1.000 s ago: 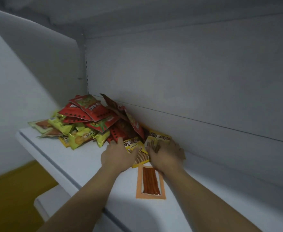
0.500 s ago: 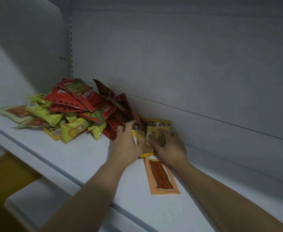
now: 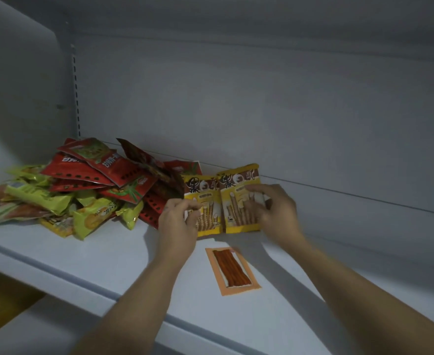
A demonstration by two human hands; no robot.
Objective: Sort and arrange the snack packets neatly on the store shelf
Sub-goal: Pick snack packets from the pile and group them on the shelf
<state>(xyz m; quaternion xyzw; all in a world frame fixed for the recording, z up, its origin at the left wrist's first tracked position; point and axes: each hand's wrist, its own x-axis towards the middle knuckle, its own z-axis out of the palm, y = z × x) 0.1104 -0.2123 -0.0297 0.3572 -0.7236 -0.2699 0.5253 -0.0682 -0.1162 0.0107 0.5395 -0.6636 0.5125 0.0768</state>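
- A white store shelf [image 3: 103, 254] with a grey back panel [image 3: 262, 111] was seen across the frame.
- A loose pile of red and green snack packets [image 3: 82, 190] was heaped at centre left.
- Two yellow packets [image 3: 221, 201] were held upright, side by side, at centre.
- The left one's edge was pinched by the left hand [image 3: 177, 224].
- The right one was gripped by the right hand [image 3: 274, 208], fingers spread over its front.
- An orange packet [image 3: 232, 271] was laid flat below them.

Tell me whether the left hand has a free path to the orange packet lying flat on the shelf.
Probably yes. The orange packet lies alone on bare shelf, just in front of the left hand, with nothing between them. But that hand currently pinches a yellow packet, so it would likely need to let go first.
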